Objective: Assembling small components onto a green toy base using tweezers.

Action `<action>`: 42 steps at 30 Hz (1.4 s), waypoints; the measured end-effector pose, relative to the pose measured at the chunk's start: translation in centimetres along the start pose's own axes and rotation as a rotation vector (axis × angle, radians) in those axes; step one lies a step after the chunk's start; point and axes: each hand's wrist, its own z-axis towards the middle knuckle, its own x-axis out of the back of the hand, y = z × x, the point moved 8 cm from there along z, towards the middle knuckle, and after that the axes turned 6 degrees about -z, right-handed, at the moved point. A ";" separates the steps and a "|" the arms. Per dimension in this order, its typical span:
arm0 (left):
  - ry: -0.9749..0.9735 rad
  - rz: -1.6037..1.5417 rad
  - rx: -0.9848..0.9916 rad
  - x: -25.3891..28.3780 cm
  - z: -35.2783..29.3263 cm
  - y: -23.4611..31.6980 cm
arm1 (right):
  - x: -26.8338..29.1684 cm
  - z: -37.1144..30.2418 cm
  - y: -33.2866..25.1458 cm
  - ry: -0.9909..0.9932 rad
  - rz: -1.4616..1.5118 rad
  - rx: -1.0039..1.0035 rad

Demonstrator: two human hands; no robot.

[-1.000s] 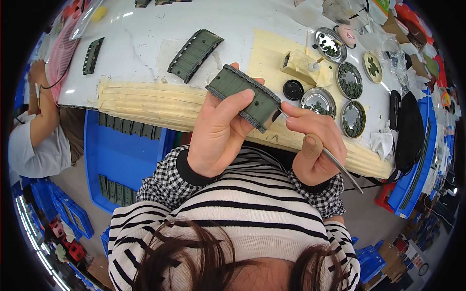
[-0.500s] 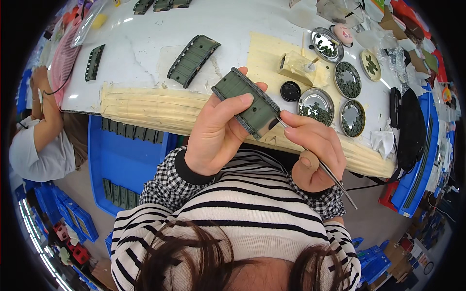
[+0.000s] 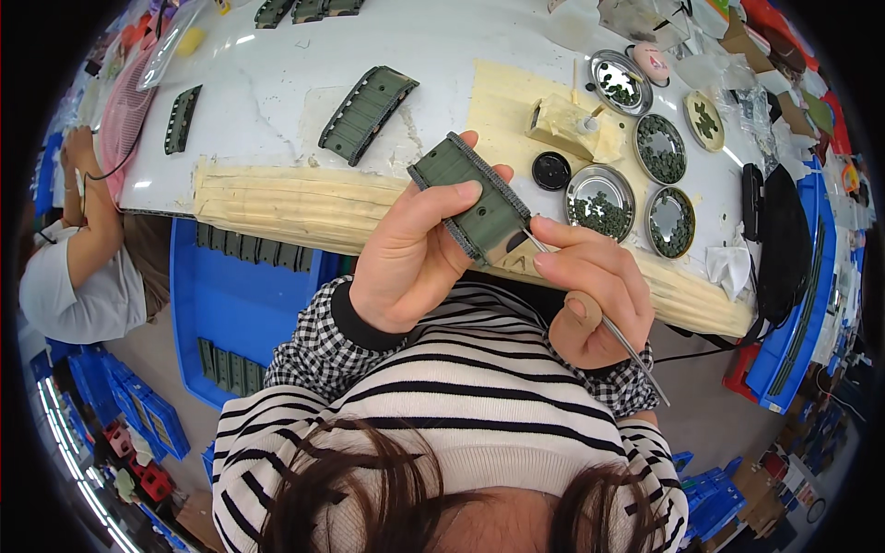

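Observation:
My left hand (image 3: 398, 256) is closed around a dark green curved plastic panel (image 3: 479, 217) with ridged long edges and a tan-and-black patch at its near end. The thumb lies across the panel's face, and fingertips show past its far edge. In my right hand (image 3: 604, 276) a pair of slim metal tweezers (image 3: 636, 355) is pinched, with its tip at the panel's right edge. Whether the tip grips a small part cannot be made out. A tan covering wraps one finger of that hand. On the table beyond lies a similar green panel (image 3: 369, 112).
Round metal dishes (image 3: 599, 205) of small green pieces stand at the right, beside a small black dish (image 3: 551, 171) and a tape-covered block (image 3: 576, 132). Below the padded table edge (image 3: 286, 205), a blue bin (image 3: 244, 300) holds more panels. A co-worker (image 3: 83, 267) sits at the left.
Both hands stay close to the same place. The panel has shifted and turned very slightly, and the rear end of the tweezers has dipped a little toward me.

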 end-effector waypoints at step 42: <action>0.007 -0.034 -0.102 -0.2 0.2 -0.8 | 0.0 -0.9 0.5 0.122 -0.075 0.042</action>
